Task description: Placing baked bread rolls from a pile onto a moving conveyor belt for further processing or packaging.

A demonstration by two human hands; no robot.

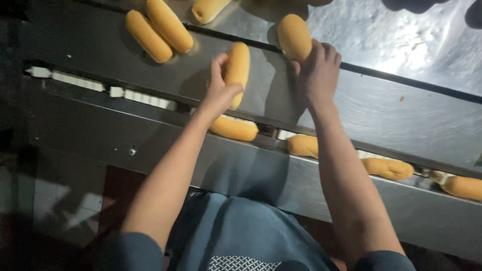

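Observation:
My left hand (pixel 219 90) grips a golden oblong bread roll (pixel 238 66) above the steel table (pixel 381 108). My right hand (pixel 319 70) holds a second roll (pixel 294 36) by its near end, a little further back. Just below my hands a narrow channel with a white chain conveyor (pixel 90 84) runs across the table. In it lie several rolls in a row: one (pixel 234 128) under my left wrist, one (pixel 303 145) behind my right forearm, and others (pixel 387 168) to the right.
Two rolls (pixel 158 30) lie side by side on the table at the back left, another roll (pixel 207 9) at the top edge. A dark seam crosses the table behind my hands. The table's front edge runs just ahead of my blue shirt (pixel 236 236).

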